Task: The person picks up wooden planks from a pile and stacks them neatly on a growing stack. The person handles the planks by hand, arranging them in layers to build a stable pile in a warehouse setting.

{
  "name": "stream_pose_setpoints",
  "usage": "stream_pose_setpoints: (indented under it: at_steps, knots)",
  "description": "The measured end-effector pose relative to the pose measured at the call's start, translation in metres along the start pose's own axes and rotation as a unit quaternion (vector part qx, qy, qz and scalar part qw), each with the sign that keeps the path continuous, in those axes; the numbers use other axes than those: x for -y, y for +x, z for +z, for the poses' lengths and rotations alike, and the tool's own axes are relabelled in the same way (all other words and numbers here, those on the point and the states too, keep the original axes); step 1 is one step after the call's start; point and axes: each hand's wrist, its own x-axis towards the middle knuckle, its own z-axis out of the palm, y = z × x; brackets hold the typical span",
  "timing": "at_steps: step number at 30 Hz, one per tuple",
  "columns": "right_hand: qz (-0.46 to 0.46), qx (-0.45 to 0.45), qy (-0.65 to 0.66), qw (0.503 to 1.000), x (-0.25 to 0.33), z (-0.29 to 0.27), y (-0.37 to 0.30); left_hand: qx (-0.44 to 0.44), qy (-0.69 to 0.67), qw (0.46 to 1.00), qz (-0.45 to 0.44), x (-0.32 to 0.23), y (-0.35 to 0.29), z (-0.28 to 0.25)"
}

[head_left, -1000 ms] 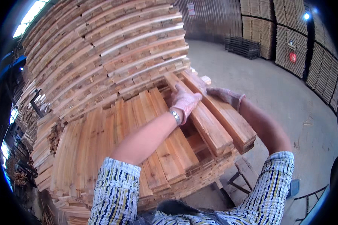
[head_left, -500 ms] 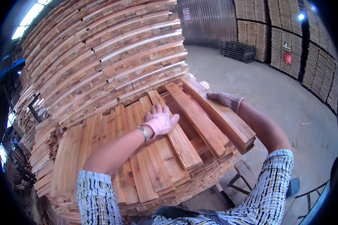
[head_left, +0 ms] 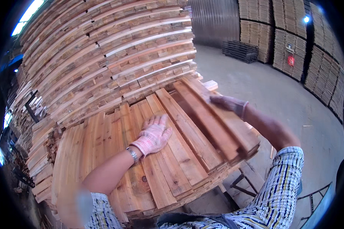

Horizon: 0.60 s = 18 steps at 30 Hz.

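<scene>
My left hand (head_left: pixel 153 135), in a pinkish knit glove, rests with its fingers stretched over a layer of wooden planks (head_left: pixel 114 152) laid side by side. My right hand (head_left: pixel 230 105), also gloved, grips the outer edge of a thick plank (head_left: pixel 218 114) at the layer's right end. This plank is smeared by motion and overlaps a reddish plank (head_left: pixel 202 110) beside it. To their left, a dark gap separates them from a plank (head_left: pixel 191 131) lying close to its neighbours. The undersides of the right hand's fingers are hidden.
A tall stack of layered lumber (head_left: pixel 107 49) rises directly behind the planks. A dark pallet pile (head_left: pixel 239 51) stands on the concrete floor (head_left: pixel 294 99) farther back. More wood stacks (head_left: pixel 288 49) line the right wall. A metal-legged stand (head_left: pixel 246 183) is below the right end.
My left hand has slid left and slightly nearer, and the planks around it lie closer together. My right hand stays at the outer plank, which has shifted over the reddish one.
</scene>
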Motion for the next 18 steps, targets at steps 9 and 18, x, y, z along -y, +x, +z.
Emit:
stream_pose_setpoints:
  at_steps: [9, 18]
  knots:
    - [-0.014, -0.076, -0.591, 0.803, 0.052, 0.079, -0.038, -0.104, -0.105, 0.981, -0.128, 0.006, 0.004, 0.008]
    - [-0.012, -0.114, -0.743, 0.659, 0.065, 0.048, -0.02, -0.14, -0.086, 0.983, -0.076, -0.005, 0.013, 0.01]
